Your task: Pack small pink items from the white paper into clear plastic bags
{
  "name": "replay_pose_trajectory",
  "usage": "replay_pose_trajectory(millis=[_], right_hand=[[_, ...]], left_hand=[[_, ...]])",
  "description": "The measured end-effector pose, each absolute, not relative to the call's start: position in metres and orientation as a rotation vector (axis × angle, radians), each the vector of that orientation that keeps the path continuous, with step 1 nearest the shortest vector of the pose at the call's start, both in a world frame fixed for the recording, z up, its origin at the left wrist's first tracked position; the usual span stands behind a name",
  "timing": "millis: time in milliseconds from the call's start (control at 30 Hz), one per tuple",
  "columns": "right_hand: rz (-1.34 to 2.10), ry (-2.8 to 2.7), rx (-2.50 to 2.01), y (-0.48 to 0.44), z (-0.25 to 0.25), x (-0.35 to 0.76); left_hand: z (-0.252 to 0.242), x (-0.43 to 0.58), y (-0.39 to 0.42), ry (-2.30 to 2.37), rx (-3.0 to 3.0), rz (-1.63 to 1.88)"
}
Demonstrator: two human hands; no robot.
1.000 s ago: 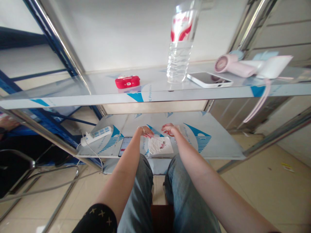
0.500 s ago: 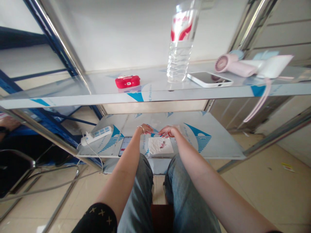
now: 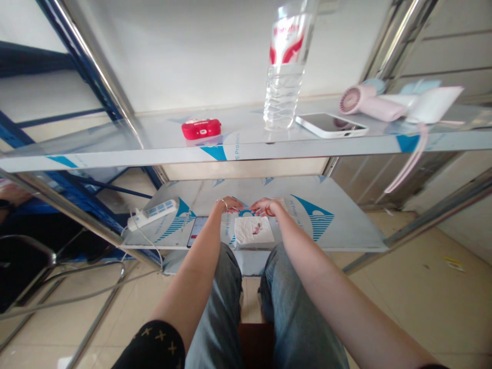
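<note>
My left hand (image 3: 229, 205) and my right hand (image 3: 265, 207) hover close together over the lower steel shelf (image 3: 338, 230). Their curled fingers, with red nails, meet at the tips. Whatever is pinched between them is too small to make out. Just below the hands, on the shelf's front edge, lies a white tissue (image 3: 253, 231) with small pink-red bits on it. There is a ring on my left hand. My knees in blue jeans are right under the shelf.
A phone (image 3: 197, 230) and a white power strip (image 3: 154, 213) lie left of the tissue. The upper shelf (image 3: 154, 138) carries a red case (image 3: 201, 128), a water bottle (image 3: 282, 77), a white phone (image 3: 330, 125) and a pink handheld fan (image 3: 365, 102). Another person's hand (image 3: 11, 195) shows at far left.
My left hand has lifted off the tissue and moved up and right, and my right hand has shifted slightly left. The fingertips, apart a second ago, now meet above the tissue.
</note>
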State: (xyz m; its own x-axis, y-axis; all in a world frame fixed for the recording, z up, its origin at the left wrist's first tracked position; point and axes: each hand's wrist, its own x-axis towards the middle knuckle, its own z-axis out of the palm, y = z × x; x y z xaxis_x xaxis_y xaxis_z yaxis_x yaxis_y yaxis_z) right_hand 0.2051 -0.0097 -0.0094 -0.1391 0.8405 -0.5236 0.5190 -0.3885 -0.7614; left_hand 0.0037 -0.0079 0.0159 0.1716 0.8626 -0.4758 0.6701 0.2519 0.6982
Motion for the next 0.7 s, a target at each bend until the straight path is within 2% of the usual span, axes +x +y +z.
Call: replay_pose_trajectory(millis=[200,700], right_hand=[[1.600,-1.413,-1.863,-0.015,-0.005,0.206],[1.522,-1.569,-1.926,-0.020,0.004,0.203]], left_hand=[[0.008,0.000,-0.004,1.556,1.443,-0.002],[0.002,-0.005,-0.002,1.555,1.509,-0.014]])
